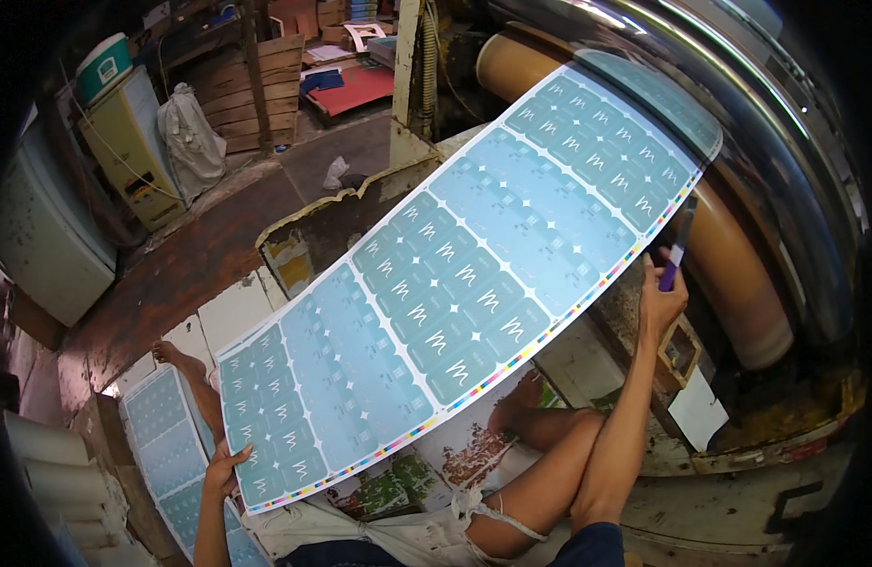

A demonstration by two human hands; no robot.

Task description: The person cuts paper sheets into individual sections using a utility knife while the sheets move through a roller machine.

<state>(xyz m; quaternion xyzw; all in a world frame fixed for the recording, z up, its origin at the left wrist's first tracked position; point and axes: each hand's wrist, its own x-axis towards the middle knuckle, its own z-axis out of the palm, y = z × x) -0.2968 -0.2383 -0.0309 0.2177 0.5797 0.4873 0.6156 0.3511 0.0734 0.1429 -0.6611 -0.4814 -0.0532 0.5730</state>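
A long printed sheet (pixel 436 293) with teal and light-blue panels slants across the view. Its far end meets the shiny metal roller (pixel 663 57) at the upper right, where its image mirrors in the metal. My left hand (pixel 226 470) pinches the sheet's near left edge, thumb on top. My right hand (pixel 663 298) is closed around a purple-handled knife (pixel 674 260), its blade pointing up beside the sheet's right edge. That hand is close to the sheet's colour-barred margin; whether its fingers also touch the paper I cannot tell.
More printed sheets (pixel 176 454) lie at the lower left. A tan roller (pixel 748 274) sits below the metal one. My bare legs (pixel 540 463) are under the sheet. A fridge (pixel 53 208), a cabinet (pixel 129 142) and a wooden crate (pixel 266 94) stand farther back.
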